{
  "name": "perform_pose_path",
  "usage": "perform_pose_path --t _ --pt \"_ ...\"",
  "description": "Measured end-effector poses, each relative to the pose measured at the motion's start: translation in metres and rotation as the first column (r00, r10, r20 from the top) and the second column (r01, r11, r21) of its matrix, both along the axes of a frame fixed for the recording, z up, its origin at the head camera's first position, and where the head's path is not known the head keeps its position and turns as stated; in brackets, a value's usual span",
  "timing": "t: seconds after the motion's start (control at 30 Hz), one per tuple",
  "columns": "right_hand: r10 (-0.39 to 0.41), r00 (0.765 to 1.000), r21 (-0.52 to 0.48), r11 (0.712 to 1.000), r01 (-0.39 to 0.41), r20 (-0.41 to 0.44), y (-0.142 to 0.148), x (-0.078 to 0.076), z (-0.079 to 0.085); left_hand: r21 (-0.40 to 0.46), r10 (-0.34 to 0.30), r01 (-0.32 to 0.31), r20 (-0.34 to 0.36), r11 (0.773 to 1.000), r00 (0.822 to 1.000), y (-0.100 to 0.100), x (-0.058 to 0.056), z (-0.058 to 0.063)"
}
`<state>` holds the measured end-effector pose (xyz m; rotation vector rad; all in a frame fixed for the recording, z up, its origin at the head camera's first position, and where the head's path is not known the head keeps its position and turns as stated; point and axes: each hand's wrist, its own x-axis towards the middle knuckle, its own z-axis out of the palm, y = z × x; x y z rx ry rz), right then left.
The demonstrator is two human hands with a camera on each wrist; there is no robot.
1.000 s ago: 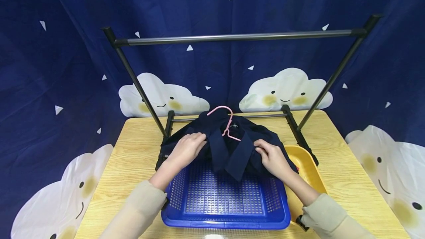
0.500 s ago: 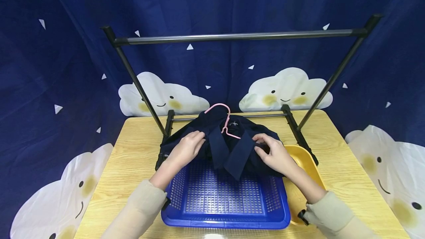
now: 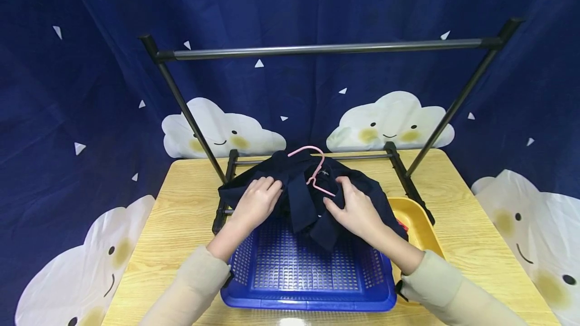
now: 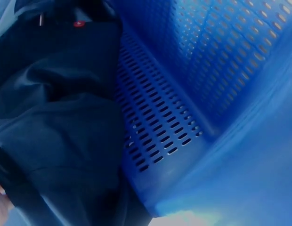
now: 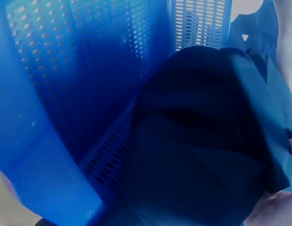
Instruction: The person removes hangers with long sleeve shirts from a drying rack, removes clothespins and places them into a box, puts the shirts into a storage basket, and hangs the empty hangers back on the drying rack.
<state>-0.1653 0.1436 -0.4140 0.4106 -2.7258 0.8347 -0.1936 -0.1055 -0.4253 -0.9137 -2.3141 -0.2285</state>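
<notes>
A dark navy collared shirt (image 3: pixel 301 205) lies bunched over the far part of the blue basket (image 3: pixel 308 306). Out of its neck rises the hook of a pink hanger (image 3: pixel 320 165), while most of the hanger is hidden inside the cloth. My left hand (image 3: pixel 258 200) grips the shirt at its left shoulder, fingers curled over the fabric. At the right side of the collar, my right hand (image 3: pixel 360 210) holds the cloth between thumb and fingers, close beside the hanger. Folds of the shirt (image 4: pixel 61 122) hang into the basket in the left wrist view, showing a small red spot.
Behind the basket stands a black clothes rack with a metal bar (image 3: pixel 326 50), its feet on the wooden table (image 3: pixel 158 245). A yellow tray (image 3: pixel 423 230) sits partly under the basket's right side, with something red in it. A blue cloud-print curtain (image 3: pixel 308 99) hangs behind.
My right hand loosened at the right shoulder, then moved left to the collar. The hanger hook shifted up and left, then down and right. My left hand stays almost in place.
</notes>
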Motion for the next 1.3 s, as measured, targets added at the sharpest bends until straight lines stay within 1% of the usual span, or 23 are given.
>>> perform_pose_path --t 0.1,0.27,0.4,0.53,0.7,0.87,1.0,1.13,1.2,1.3 --pt "-0.012 1.000 0.006 1.000 0.012 0.014 -0.001 0.001 -0.002 0.027 0.005 -0.004 -0.030 1.000 1.000 0.000 -0.001 -0.002" --pt "-0.033 0.999 0.035 0.999 0.032 0.024 0.004 0.002 -0.004 0.071 -0.003 0.005 -0.027 0.997 1.000 -0.002 -0.002 -0.002" --pt "-0.032 0.999 0.050 0.998 0.033 -0.008 0.011 0.003 -0.007 0.105 -0.008 0.009 -0.013 0.994 1.000 -0.007 -0.004 0.000" --pt "-0.029 0.999 0.046 0.998 0.031 -0.045 0.018 0.003 -0.009 0.133 -0.002 0.004 -0.021 0.991 1.000 -0.014 -0.005 0.001" --pt "-0.033 0.997 0.051 0.998 0.037 -0.069 0.027 0.003 -0.012 0.177 -0.002 0.010 -0.043 0.984 0.999 -0.022 -0.007 0.004" --pt "-0.076 0.995 0.031 0.996 0.078 -0.071 0.036 0.002 -0.011 0.199 0.003 0.010 -0.064 0.980 0.998 -0.030 -0.007 0.005" --pt "-0.102 0.993 0.028 0.994 0.104 -0.052 0.042 0.001 -0.009 0.212 -0.007 0.024 -0.081 0.977 0.997 -0.035 -0.008 0.006" --pt "-0.131 0.990 0.056 0.989 0.133 -0.042 0.047 0.000 -0.008 0.235 -0.025 0.048 -0.099 0.971 0.995 -0.039 -0.009 0.005" --pt "-0.155 0.987 0.079 0.984 0.158 -0.049 0.049 0.000 -0.007 0.251 -0.032 0.060 -0.112 0.966 0.993 -0.040 -0.010 0.004" --pt "-0.185 0.980 0.109 0.975 0.192 -0.071 0.051 0.000 -0.005 0.274 -0.025 0.059 -0.126 0.960 0.992 -0.043 -0.011 0.003"
